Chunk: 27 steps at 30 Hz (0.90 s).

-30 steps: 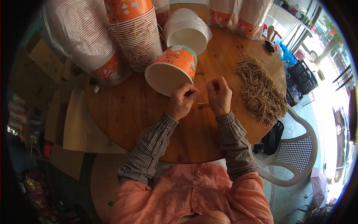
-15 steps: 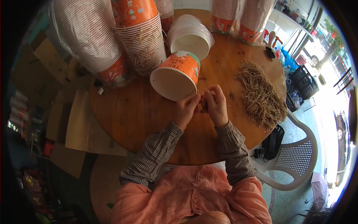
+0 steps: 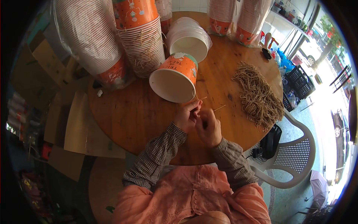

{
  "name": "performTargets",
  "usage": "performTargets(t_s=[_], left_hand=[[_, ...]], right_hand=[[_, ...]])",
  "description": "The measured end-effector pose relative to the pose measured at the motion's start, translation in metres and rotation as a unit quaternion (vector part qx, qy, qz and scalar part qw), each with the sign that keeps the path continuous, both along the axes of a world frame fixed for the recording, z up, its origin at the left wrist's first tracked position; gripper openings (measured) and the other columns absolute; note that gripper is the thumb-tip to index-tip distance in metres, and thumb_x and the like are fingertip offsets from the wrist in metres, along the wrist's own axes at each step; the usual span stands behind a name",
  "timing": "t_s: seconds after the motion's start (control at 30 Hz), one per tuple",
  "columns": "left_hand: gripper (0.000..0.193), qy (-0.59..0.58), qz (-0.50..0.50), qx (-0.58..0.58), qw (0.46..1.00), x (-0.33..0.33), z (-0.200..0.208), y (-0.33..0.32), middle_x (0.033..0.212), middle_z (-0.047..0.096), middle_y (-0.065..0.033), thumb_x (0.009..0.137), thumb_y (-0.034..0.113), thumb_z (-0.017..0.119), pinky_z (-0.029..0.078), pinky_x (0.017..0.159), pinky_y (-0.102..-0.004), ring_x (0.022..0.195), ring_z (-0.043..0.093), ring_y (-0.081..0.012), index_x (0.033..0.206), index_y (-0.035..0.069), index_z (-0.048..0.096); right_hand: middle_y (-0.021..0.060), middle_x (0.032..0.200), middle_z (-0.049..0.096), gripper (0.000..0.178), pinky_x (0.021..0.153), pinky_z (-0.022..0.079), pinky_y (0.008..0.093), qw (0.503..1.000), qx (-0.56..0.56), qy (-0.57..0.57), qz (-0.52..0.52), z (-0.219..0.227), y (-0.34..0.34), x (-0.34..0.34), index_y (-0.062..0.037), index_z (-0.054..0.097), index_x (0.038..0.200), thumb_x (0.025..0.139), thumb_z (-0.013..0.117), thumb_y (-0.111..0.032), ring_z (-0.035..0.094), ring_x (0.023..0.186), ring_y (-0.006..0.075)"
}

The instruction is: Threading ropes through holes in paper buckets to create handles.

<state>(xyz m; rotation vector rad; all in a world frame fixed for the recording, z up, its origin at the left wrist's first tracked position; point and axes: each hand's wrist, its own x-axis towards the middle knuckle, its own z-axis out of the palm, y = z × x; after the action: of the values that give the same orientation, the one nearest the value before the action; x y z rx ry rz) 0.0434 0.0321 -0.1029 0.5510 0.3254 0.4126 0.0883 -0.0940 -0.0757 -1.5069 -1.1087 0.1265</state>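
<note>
An orange and green paper bucket (image 3: 183, 70) with a white inside lies tilted on the table, its mouth toward me. Just below its rim, my left hand (image 3: 187, 115) is closed with thumb and fingers pinched on a thin tan cord (image 3: 203, 98), whose end sticks out past the fingertips. Close against it, my right hand (image 3: 209, 127) is curled shut, and another tan cord end (image 3: 220, 108) juts out beyond its knuckles. What lies between the two hands is hidden by the fingers. To the right is a loose pile of similar tan cords (image 3: 259, 95).
Tall stacks of nested buckets (image 3: 141, 44) stand at the back left, some in plastic wrap, with more wrapped stacks (image 3: 220, 18) at the back right. White-mouthed nested tubs (image 3: 190, 48) lie behind the bucket. A grey plastic chair (image 3: 294, 156) stands by the table's right edge.
Both hands have moved slightly toward me, the right one turning more knuckles-up. The cord ends now stick out more plainly. The bucket rests in nearly the same place.
</note>
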Motion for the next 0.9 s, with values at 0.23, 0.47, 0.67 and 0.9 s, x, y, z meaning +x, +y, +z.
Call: performTargets(t_s=[0.23, 0.47, 0.67, 0.9], left_hand=[[0.011, 0.013, -0.048, -0.066, 0.997, 0.002, -0.007, -0.021, 0.077, 0.057, 0.0026, 0.09, 0.014, 0.066, 0.038, 0.053, -0.017, 0.059, 0.045, -0.0043, 0.095, 0.005, 0.061], [0.016, 0.038, -0.1, -0.038, 0.994, 0.0, -0.003, -0.031, 0.078, 0.061, 0.0018, 0.089, 0.021, 0.067, 0.047, 0.062, -0.0229, 0.068, 0.055, -0.0084, 0.09, 0.005, 0.064], [0.013, 0.03, -0.077, -0.08, 0.993, -0.001, -0.003, -0.032, 0.081, 0.063, -0.0008, 0.087, 0.019, 0.069, 0.052, 0.069, -0.0276, 0.076, 0.062, -0.016, 0.091, 0.007, 0.064], [0.017, 0.075, 0.06, 0.113, 0.989, -0.013, 0.004, -0.044, 0.094, 0.067, -0.0057, 0.089, 0.014, 0.065, 0.053, 0.073, -0.0274, 0.086, 0.066, -0.0175, 0.102, 0.004, 0.063]], right_hand=[[0.0091, 0.066, 0.057, 0.011, 0.052, 0.046, 0.0293, 0.997, -0.054, -0.04, 0.035, -0.023, -0.083, -0.025, -0.0034, 0.057, 0.092, 0.082, 0.059, 0.001, 0.059, 0.053, 0.0195], [0.0107, 0.069, 0.058, 0.013, 0.053, 0.047, 0.0293, 0.994, -0.11, 0.023, -0.013, -0.031, -0.118, -0.017, -0.0032, 0.057, 0.094, 0.083, 0.057, 0.002, 0.061, 0.055, 0.0204], [0.0119, 0.07, 0.059, 0.009, 0.055, 0.048, 0.0304, 0.993, -0.113, 0.034, -0.008, -0.031, -0.125, -0.021, -0.0025, 0.057, 0.093, 0.084, 0.057, 0.001, 0.063, 0.059, 0.0225], [0.0129, 0.073, 0.059, 0.008, 0.057, 0.049, 0.0311, 0.996, -0.074, 0.049, 0.013, -0.025, -0.125, -0.031, -0.0023, 0.056, 0.094, 0.086, 0.055, -0.001, 0.064, 0.061, 0.0239]])
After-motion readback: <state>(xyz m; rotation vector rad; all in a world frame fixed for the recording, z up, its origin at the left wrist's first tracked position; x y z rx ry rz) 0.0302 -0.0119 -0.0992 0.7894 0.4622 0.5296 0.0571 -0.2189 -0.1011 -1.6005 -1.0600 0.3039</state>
